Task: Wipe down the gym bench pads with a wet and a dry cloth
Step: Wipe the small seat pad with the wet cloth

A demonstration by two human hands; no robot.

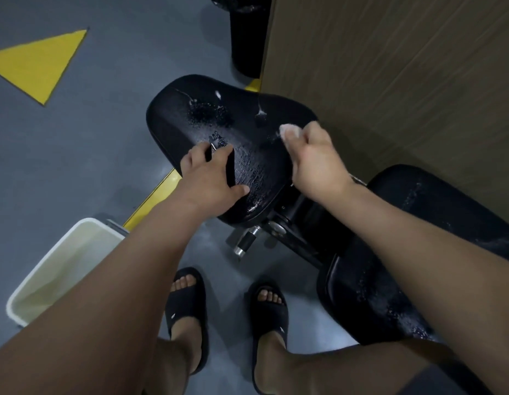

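The black seat pad point(219, 109) of the gym bench lies in the middle, tilted, with water drops and streaks on it. My left hand point(207, 178) presses a flat black thing point(229, 166), seemingly a dark cloth, onto the pad's near left part. My right hand point(313, 158) is clenched over the pad's right edge, and a small pale wad, seemingly a white cloth point(289, 131), pokes out at its fingertips. The long back pad point(413, 218) stretches to the lower right, also flecked with wet spots, partly behind my right forearm.
A white bucket point(28, 292) holding water stands on the grey floor at lower left. A black bin point(247, 44) and a wooden wall panel point(390, 81) stand close behind the bench. The bench's metal adjuster knob point(246, 240) juts out under the seat. My feet in black slides point(187, 306) stand just below.
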